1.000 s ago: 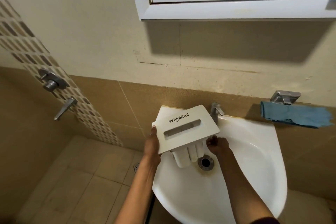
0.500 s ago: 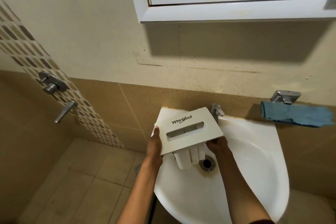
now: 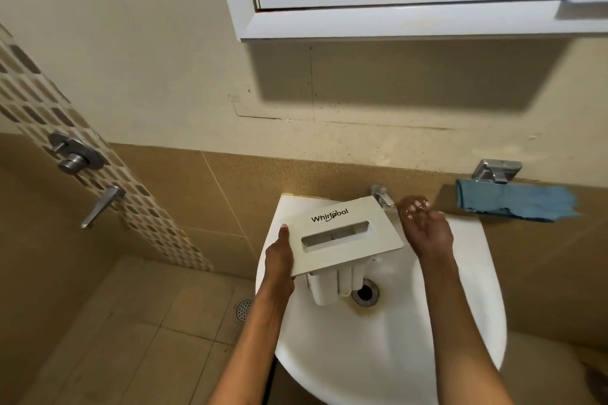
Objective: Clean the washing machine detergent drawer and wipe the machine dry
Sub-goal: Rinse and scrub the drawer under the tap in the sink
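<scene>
gripped by the left hand alone, the whirlpool detergent drawer could tip into the sink; the right hand hangs loosely curled, empty.

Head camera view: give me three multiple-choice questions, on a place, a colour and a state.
1. Where is the white plastic Whirlpool detergent drawer?
A) on the floor
B) over the white ceramic sink
C) on the shelf

2. The wall-hung cloth is:
A) blue
B) red
C) yellow

3. The drawer is gripped by:
A) both hands
B) right hand only
C) left hand only

B, its compartments hang above the drain; A, blue fabric beside the sink; C, the right hand is off it.
</scene>
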The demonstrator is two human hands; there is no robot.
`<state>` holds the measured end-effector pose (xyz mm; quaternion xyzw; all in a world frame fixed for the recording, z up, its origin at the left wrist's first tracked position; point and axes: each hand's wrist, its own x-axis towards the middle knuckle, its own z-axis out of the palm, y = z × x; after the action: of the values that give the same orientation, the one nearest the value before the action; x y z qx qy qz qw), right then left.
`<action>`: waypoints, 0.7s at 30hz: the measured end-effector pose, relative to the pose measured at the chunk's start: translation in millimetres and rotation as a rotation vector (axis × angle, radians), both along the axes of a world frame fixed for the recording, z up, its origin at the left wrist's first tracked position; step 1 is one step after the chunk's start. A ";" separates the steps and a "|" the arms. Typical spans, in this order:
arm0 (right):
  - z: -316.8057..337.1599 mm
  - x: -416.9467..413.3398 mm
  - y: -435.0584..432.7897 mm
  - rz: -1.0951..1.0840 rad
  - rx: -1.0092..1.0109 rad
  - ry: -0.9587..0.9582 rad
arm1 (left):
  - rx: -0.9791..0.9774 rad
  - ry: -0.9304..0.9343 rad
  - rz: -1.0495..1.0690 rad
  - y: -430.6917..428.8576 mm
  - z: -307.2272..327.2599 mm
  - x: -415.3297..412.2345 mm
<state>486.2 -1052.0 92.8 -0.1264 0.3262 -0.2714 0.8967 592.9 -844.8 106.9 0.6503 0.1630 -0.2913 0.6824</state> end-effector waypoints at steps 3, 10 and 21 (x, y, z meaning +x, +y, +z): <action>44.9 23.7 -12.4 0.199 -0.143 -0.238 | 0.008 -0.002 -0.009 -3.9 2.6 -2.7; 69.8 42.3 52.3 0.625 -0.917 0.240 | -0.001 -0.008 -0.010 -12.3 5.2 -5.0; 31.9 36.2 66.4 1.093 -2.035 1.107 | 0.007 -0.039 -0.024 -20.7 11.5 -15.6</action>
<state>522.3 -985.6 124.7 -0.9644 0.2065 0.0931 0.1363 577.3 -865.5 118.5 0.6602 0.1426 -0.2862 0.6797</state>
